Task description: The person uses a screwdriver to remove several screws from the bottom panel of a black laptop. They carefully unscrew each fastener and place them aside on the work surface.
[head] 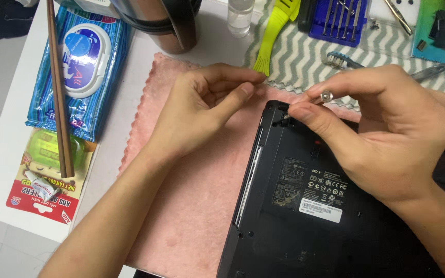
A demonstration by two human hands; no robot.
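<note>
- Two bare hands work over a black laptop (pixel 325 206) that lies bottom-up on a pink cloth (pixel 191 206); its right and lower parts run out of the picture.
- Right hand (pixel 382 128) pinches a slim screwdriver (pixel 326 96) between thumb and fingers, silver cap end showing; the shaft is mostly hidden by the fingers, and the tip meets the laptop's upper left corner, where the screw itself is too small to make out.
- Left hand (pixel 202 110) hovers just left of that corner, thumb and forefinger closed to a narrow pinch; whether anything tiny sits between them cannot be told.
- Behind the hands, on a grey zigzag mat (pixel 300 56), lie a yellow-green brush (pixel 274 31), a blue bit set (pixel 336 20) cut off by the top edge, and a toothbrush (pixel 341 61) partly covered by the right hand.
- At the left sit a blue wet-wipe pack (pixel 86 67) with wooden chopsticks (pixel 57 87) laid across it.
- A dark metal flask (pixel 166 25) is cut off at the top.
</note>
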